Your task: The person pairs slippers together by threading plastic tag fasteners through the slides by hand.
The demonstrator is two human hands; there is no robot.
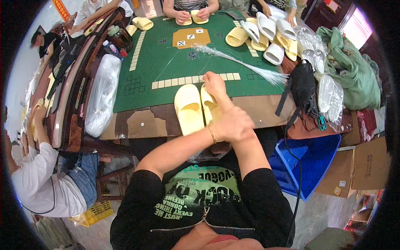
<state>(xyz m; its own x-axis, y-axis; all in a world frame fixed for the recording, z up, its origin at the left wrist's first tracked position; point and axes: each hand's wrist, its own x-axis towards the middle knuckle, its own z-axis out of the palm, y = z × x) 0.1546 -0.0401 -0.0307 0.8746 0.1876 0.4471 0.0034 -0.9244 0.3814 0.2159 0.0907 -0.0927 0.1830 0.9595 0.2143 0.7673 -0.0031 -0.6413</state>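
Pair of pale yellow slippers (196,107) laid side by side at the near edge of the green table (166,62), right slipper gripped by the left hand (234,124), its toe pressed by the right hand (214,84), fingers curled.

Crossed forearms, left hand (233,125) closed, right hand (214,83) pressing down.

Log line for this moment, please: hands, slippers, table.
left hand: on right forearm | right hand: on pale yellow slipper pair | slippers: side by side at green table edge
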